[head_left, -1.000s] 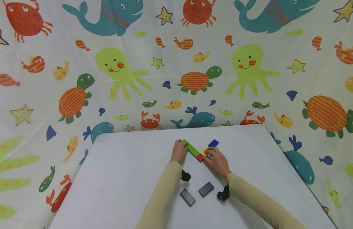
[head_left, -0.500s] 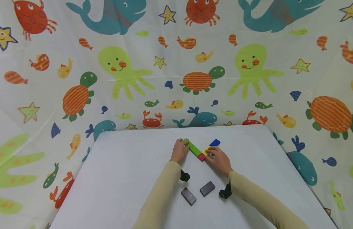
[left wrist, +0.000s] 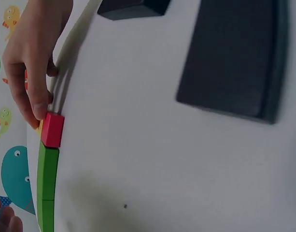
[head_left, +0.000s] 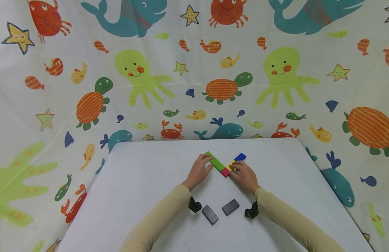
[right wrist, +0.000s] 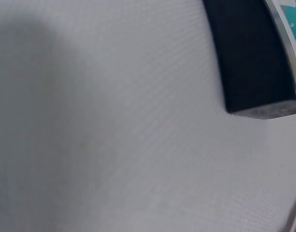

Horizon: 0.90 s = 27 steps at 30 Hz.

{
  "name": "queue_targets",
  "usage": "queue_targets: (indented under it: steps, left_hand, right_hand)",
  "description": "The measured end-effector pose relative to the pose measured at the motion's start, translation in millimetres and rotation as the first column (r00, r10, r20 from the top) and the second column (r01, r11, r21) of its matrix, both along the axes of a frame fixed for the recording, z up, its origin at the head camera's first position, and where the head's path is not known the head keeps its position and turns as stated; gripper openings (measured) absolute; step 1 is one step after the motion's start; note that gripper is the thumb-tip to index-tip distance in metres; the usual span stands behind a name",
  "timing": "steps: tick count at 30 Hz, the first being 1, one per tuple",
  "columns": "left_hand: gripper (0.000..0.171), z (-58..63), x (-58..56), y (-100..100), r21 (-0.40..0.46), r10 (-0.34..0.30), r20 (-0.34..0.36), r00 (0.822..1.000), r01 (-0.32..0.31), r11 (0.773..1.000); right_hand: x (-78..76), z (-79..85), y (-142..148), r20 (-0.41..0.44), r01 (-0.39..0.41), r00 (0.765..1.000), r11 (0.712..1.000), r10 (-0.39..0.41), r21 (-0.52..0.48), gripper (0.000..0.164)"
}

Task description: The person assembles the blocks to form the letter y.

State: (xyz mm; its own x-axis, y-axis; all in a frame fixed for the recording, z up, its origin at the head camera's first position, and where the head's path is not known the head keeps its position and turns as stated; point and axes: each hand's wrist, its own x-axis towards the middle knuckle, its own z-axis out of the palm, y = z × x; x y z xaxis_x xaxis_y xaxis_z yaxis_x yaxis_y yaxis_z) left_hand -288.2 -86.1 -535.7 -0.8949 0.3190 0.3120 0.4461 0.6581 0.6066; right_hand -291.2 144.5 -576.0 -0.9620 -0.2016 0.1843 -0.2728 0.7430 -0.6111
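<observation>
Coloured blocks form a V on the white table. Its left side is a row of green blocks ending in a red block; a yellow block and a blue block make the right side. My left hand is beside the green row, fingers loosely bent. In the left wrist view its fingertips show at the lower left corner, apart from the blocks. My right hand pinches the yellow block, its fingers partly covering it, close against the red one. The right wrist view does not show its fingers.
Two dark grey blocks lie apart nearer to me, between my forearms. One of them looms large in the right wrist view. Dark wrist cameras hang below both wrists. A sea-animal curtain surrounds the table's back and sides.
My left hand has drawn back from the far end of the green row, its forearm swinging left. My right hand stays at the yellow block. The head view has shifted slightly.
</observation>
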Motion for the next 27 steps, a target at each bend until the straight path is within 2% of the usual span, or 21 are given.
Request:
queue_targets:
  steps: [3, 5, 7, 10, 12, 14, 18, 23, 25, 27]
  left_hand:
    - [0.033, 0.9, 11.1, -5.9, -0.023, -0.161, 0.014, 0.987, 0.161, 0.987]
    - [0.033, 0.1, 16.3, -9.0, -0.046, -0.273, 0.062, 0.960, 0.276, 0.960]
    - [0.033, -1.9, 20.1, -10.0, -0.052, -0.373, 0.136, 0.918, 0.383, 0.922]
    - [0.032, -4.6, 25.7, -6.3, -0.025, -0.471, 0.274, 0.839, 0.495, 0.868]
    - [0.033, -6.0, 30.3, -1.8, -0.010, -0.514, 0.345, 0.786, 0.550, 0.835]
    - [0.034, -6.6, 35.7, 3.3, -0.010, -0.540, 0.396, 0.743, 0.592, 0.806]
    - [0.039, -6.0, 44.4, 12.5, -0.036, -0.590, 0.440, 0.677, 0.670, 0.741]
    - [0.044, -3.4, 49.7, 20.7, -0.068, -0.642, 0.471, 0.605, 0.750, 0.657]
    - [0.045, -3.2, 50.8, 22.6, -0.094, -0.654, 0.473, 0.590, 0.772, 0.628]
    - [0.045, -2.8, 51.4, 24.3, -0.116, -0.660, 0.475, 0.582, 0.785, 0.609]
  right_hand:
    - [0.6, 0.0, 0.6, 0.011, 0.006, 1.000, 1.000, -0.006, 0.008, 0.034]
    - [0.5, -0.9, 1.2, 0.005, 0.005, 1.000, 1.000, -0.005, 0.014, 0.034]
    - [0.6, -1.7, 1.6, -0.005, 0.004, 1.000, 1.000, -0.003, 0.017, 0.034]
    - [0.5, -3.6, 2.3, -0.019, 0.007, 1.000, 1.000, -0.007, 0.015, 0.033]
    - [0.6, -5.1, 2.3, -0.016, 0.009, 1.000, 1.000, -0.009, 0.019, 0.032]
    - [0.7, -6.3, 2.3, -0.011, 0.009, 1.000, 1.000, -0.009, 0.025, 0.032]
    - [0.1, -6.4, 1.9, -0.018, 0.012, 1.000, 1.000, -0.012, 0.025, 0.032]
    - [-0.4, -4.8, 1.2, -0.031, 0.020, 0.999, 1.000, -0.019, 0.020, 0.031]
    - [-0.1, -4.2, 0.8, -0.025, 0.018, 1.000, 1.000, -0.018, 0.022, 0.031]
    - [0.0, -3.5, 0.3, -0.028, 0.015, 1.000, 1.000, -0.014, 0.025, 0.031]
